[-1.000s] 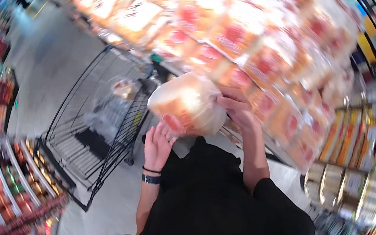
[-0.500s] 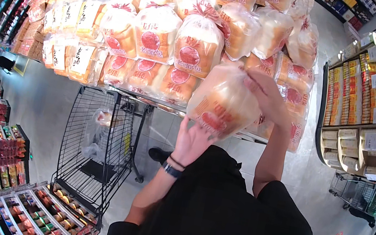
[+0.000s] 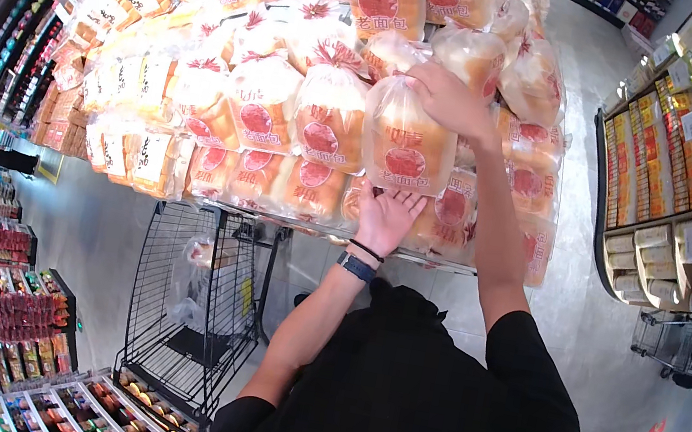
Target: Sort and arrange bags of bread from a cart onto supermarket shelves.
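A clear plastic bag of bread (image 3: 408, 139) with a red round print stands upright at the front of the stacked bread display. My right hand (image 3: 454, 104) is closed on the gathered top of this bag. Just below its bottom edge is my left hand (image 3: 387, 220), palm up with the fingers stretched out; whether the fingertips touch the bag I cannot tell. Similar bags of bread (image 3: 328, 120) stand close beside it on the left, and another row of bread bags (image 3: 309, 186) lies underneath.
A black wire shopping cart (image 3: 186, 308) with a plastic bag inside stands at my left. Right of the display is a shelf of yellow and red packages (image 3: 679, 164). Packaged snacks (image 3: 14, 287) fill racks at the left. Another cart (image 3: 675, 343) is at the far right.
The bag of bread has moved away from me, up against the display, and now hangs straighter. Both hands moved forward with it, and the left hand is now below its bottom edge.
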